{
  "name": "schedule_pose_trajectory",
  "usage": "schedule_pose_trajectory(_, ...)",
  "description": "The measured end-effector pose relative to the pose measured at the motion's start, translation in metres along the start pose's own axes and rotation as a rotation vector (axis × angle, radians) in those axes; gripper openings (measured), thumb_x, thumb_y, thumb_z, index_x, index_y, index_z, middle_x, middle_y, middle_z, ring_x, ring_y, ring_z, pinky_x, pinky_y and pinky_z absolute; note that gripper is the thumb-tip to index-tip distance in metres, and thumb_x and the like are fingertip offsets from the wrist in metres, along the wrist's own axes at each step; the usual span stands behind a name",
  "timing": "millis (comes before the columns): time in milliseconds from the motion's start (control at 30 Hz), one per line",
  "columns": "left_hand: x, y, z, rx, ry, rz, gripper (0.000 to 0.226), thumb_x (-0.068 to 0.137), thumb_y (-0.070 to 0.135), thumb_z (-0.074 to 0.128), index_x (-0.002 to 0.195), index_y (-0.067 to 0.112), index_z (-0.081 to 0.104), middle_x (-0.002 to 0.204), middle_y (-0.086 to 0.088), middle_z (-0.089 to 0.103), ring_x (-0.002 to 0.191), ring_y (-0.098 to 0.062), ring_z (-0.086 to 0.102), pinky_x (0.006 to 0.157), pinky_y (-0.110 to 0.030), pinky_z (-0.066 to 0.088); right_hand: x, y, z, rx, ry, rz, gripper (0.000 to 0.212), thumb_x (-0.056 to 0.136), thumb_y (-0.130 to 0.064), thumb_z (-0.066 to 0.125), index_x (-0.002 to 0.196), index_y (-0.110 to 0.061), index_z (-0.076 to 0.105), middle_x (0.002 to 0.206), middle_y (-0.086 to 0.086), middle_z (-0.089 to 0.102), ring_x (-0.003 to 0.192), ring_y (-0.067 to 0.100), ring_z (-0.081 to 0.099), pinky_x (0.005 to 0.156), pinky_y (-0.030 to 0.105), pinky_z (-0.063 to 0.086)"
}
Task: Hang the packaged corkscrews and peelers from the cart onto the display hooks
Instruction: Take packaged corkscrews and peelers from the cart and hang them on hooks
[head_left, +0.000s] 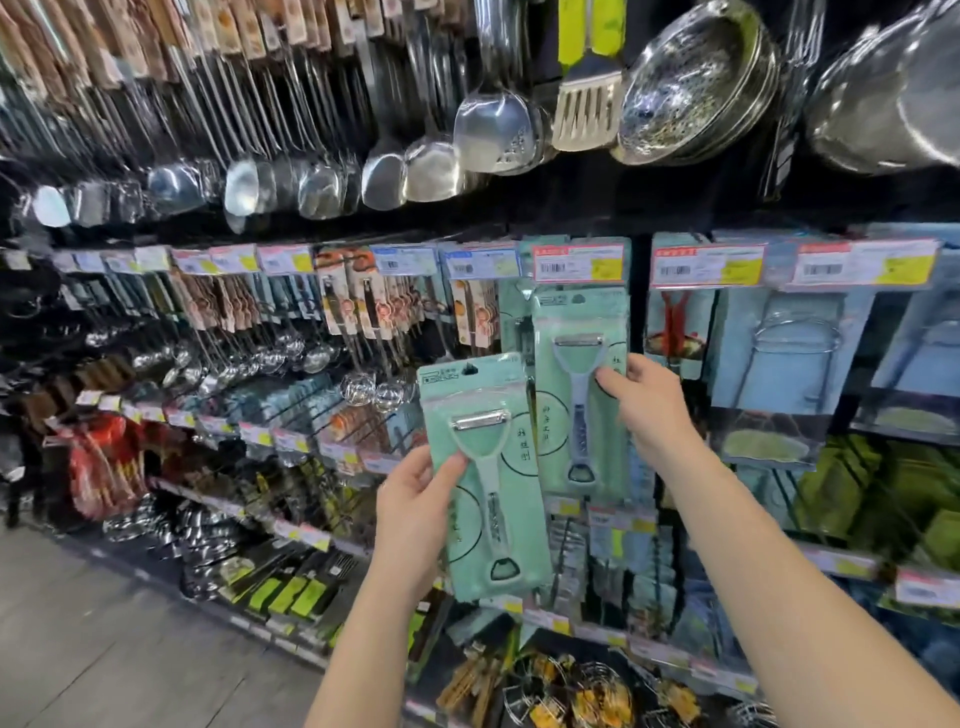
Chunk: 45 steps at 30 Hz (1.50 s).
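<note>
A shop aisle with a grey tiled floor (104, 623) runs beside a dark display wall (675, 208) hung with steel ladles and packaged utensils. The left hand (415, 512) grips a mint-green carded peeler pack (485, 473), long axis upright, blade end up, leaning slightly left. The right hand (641, 400) pinches a second identical green peeler pack (579, 395), hanging upright below a red-edged price tag (576, 263).
</note>
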<state>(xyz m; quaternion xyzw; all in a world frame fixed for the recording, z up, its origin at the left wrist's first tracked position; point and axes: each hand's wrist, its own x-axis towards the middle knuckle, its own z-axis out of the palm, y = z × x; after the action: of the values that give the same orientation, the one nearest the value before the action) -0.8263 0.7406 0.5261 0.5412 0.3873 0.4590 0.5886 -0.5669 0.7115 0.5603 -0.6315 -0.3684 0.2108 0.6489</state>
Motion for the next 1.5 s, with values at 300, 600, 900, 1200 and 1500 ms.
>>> schedule_pose_trajectory(300, 0.060, -0.006, 0.002, 0.033, -0.114, 0.013, 0.017, 0.105, 0.015, 0.064, 0.116, 0.017, 0.077, 0.109, -0.005, 0.084, 0.101, -0.029, 0.081, 0.093, -0.054, 0.063, 0.027, -0.004, 0.007, -0.033, 0.075, -0.106, 0.018, 0.096, -0.022, 0.067, 0.110, -0.013, 0.074, 0.119, 0.012, 0.076, 0.117, 0.029, 0.069, 0.110, 0.055, 0.048)
schedule_pose_trajectory(600, 0.111, 0.006, -0.002, 0.063, -0.276, 0.050, 0.019, 0.105, 0.019, 0.065, 0.120, 0.020, 0.077, 0.113, 0.001, 0.084, 0.107, -0.024, 0.080, 0.098, -0.055, 0.061, 0.028, -0.014, 0.028, 0.153, 0.130, -0.025, 0.007, 0.100, -0.020, 0.069, 0.102, -0.023, 0.075, 0.106, -0.010, 0.079, 0.100, 0.008, 0.074, 0.098, 0.041, 0.058)
schedule_pose_trajectory(900, 0.137, -0.006, 0.002, 0.068, -0.362, 0.024, 0.018, 0.103, 0.019, 0.067, 0.117, 0.022, 0.078, 0.113, -0.002, 0.084, 0.107, -0.030, 0.079, 0.097, -0.062, 0.060, 0.034, -0.006, 0.033, 0.039, 0.242, -0.071, 0.013, 0.098, -0.014, 0.070, 0.103, -0.024, 0.077, 0.106, 0.003, 0.082, 0.105, 0.030, 0.077, 0.097, 0.057, 0.059)
schedule_pose_trajectory(1200, 0.147, -0.009, 0.006, 0.038, -0.389, 0.009, 0.019, 0.102, 0.018, 0.068, 0.118, 0.022, 0.077, 0.113, -0.001, 0.084, 0.108, -0.028, 0.079, 0.095, -0.055, 0.062, 0.031, 0.009, 0.026, 0.035, 0.266, -0.061, 0.046, 0.080, -0.047, 0.075, 0.118, -0.023, 0.076, 0.119, -0.003, 0.079, 0.124, 0.025, 0.068, 0.109, 0.057, 0.052)
schedule_pose_trajectory(1500, 0.150, -0.012, 0.015, 0.020, -0.379, -0.006, 0.017, 0.103, 0.014, 0.067, 0.115, 0.021, 0.078, 0.109, -0.005, 0.084, 0.104, -0.030, 0.080, 0.093, -0.054, 0.064, 0.064, 0.005, 0.019, -0.034, 0.331, 0.015, 0.060, 0.093, -0.037, 0.075, 0.141, -0.006, 0.059, 0.128, 0.004, 0.068, 0.123, 0.024, 0.063, 0.115, 0.046, 0.045)
